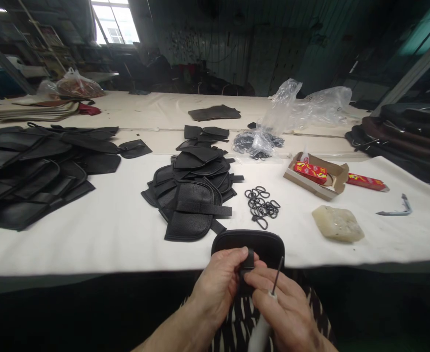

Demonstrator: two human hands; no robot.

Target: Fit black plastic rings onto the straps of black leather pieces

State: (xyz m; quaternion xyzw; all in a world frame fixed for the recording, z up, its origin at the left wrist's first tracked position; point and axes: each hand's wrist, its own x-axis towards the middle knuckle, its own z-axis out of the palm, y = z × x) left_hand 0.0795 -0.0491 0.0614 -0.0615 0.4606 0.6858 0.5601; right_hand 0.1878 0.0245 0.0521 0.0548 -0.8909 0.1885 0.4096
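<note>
At the table's front edge, my left hand (218,276) pinches a short black strap (249,259) on a black leather piece with a rounded, stitched edge (264,242). My right hand (286,303) is closed around a tool with a white handle (260,335) and a thin dark metal shaft pointing up; its exact kind is unclear. The right fingertips also touch the strap, close to the left fingers. Just beyond lie loose black D-shaped rings (262,208). A pile of black leather pieces with straps (194,200) sits to their left.
Another heap of black pieces (46,171) covers the left side. On the right are a cardboard box (310,188) with red packets, a yellowish wax-like block (337,224) and metal snips (398,210). Plastic bags (303,105) and stacked dark pieces (409,132) stand farther back.
</note>
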